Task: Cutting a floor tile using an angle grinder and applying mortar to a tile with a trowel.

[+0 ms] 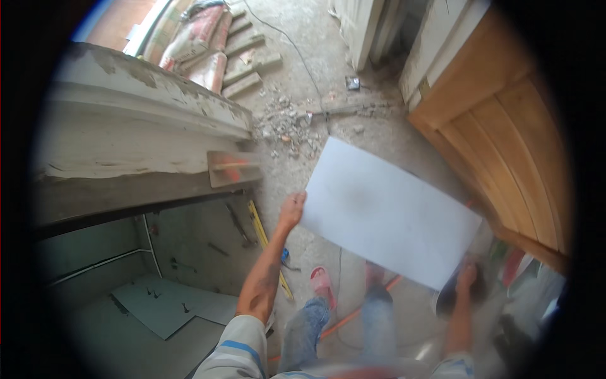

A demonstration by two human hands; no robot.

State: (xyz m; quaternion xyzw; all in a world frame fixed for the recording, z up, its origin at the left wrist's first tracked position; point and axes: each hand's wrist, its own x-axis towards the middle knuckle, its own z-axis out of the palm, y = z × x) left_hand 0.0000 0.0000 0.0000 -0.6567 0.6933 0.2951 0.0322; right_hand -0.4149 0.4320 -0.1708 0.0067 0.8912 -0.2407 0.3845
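Observation:
A large white rectangular tile (391, 211) hangs tilted in front of me, over the floor. My left hand (292, 210) is closed on its left edge, the fingers partly behind it. Near the lower right corner, my right hand (467, 276) grips the other end; its fingers are blurred and partly hidden. Below the tile, my feet in pink sandals (320, 279) stand on the bare floor. Left of my left forearm lies a yellow spirit level (257, 221). A flat float (232, 168) rests on the ledge beyond it.
Lower left, light tiles (161, 306) with small upright clips lie in a recess, with a hammer (238, 222) nearby. Rubble (284, 126) and a cable (297, 47) lie ahead. Bags (199, 47) rest on wooden slats. A wooden door (499, 139) stands right; an orange cord (347, 321) crosses the floor.

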